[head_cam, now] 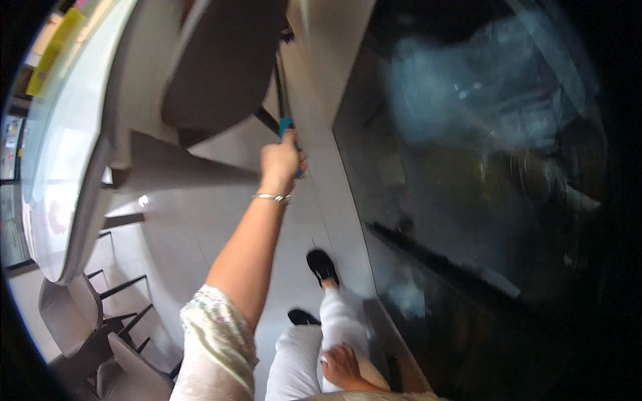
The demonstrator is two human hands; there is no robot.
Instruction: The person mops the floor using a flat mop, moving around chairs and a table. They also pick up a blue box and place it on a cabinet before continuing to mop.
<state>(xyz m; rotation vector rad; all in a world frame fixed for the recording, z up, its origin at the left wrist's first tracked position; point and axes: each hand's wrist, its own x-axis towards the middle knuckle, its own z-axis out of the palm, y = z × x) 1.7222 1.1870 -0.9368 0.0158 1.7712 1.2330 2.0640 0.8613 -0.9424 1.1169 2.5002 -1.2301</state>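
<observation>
My left hand [281,160], with a bracelet at the wrist, is stretched out ahead and wrapped around the teal grip of a long-handled tool [286,124]. Its thin dark pole runs away from me beside a brown chair [225,60]; blur and the chair leave the far end unclear. My right hand [343,366] hangs low by my white trousers [296,361], its fingers bent. Whether anything is in it I cannot tell.
A pale table with a rounded edge [83,200] stands on the left. More chairs [70,313] with dark legs are at the lower left. Along the right runs a dark, reflective glass-like panel [451,200]. Light tiles [225,225] cover the floor under my black shoes [321,265].
</observation>
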